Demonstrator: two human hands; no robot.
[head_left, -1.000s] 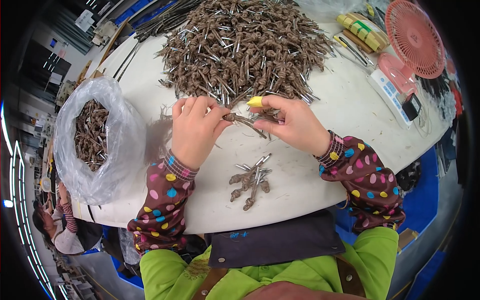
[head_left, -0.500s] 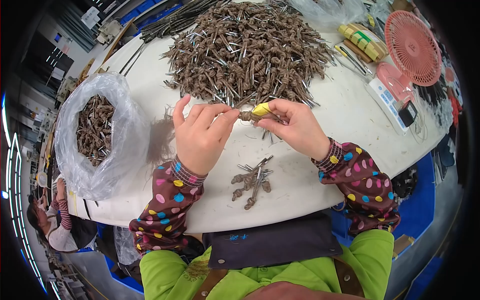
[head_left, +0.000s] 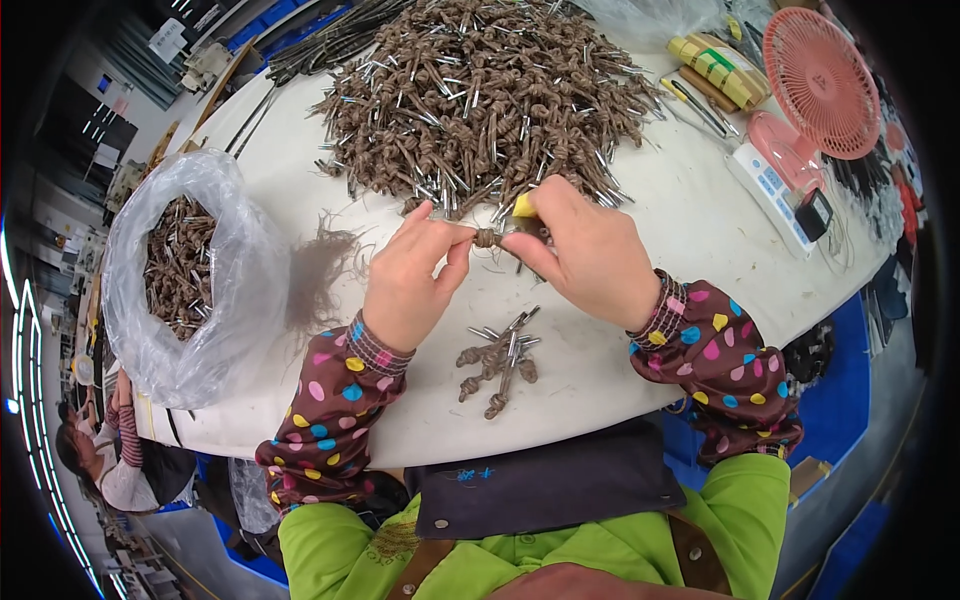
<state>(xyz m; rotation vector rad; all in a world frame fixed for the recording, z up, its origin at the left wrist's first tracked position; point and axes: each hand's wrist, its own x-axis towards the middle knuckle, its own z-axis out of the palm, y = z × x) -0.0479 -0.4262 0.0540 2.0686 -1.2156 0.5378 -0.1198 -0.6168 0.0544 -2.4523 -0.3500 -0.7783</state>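
A brown knotted cord (head_left: 487, 238) is held up between my hands, in front of the large pile. My left hand (head_left: 412, 275) pinches its left end with thumb and forefinger. My right hand (head_left: 598, 255) is closed around a small tool with a yellow-wrapped part (head_left: 524, 206); fingers hide the rest, so its kind cannot be made out. The right thumb lies at the knot's right side. Below the hands, a small group of knotted cords with metal tips (head_left: 500, 362) lies on the white table (head_left: 600, 385).
A big heap of similar cords (head_left: 490, 110) covers the table's far middle. On the left stands a clear plastic bag (head_left: 245, 290) holding more. Loose brown fibres (head_left: 325, 270) lie beside it. At right are a pink fan (head_left: 822, 85), a white power strip (head_left: 770, 195) and yellow-wrapped bundles (head_left: 715, 70).
My right hand has turned and its fingers now cover more of the yellow-wrapped tool. My left fingers have drawn closer together on the cord. The view has shifted slightly.
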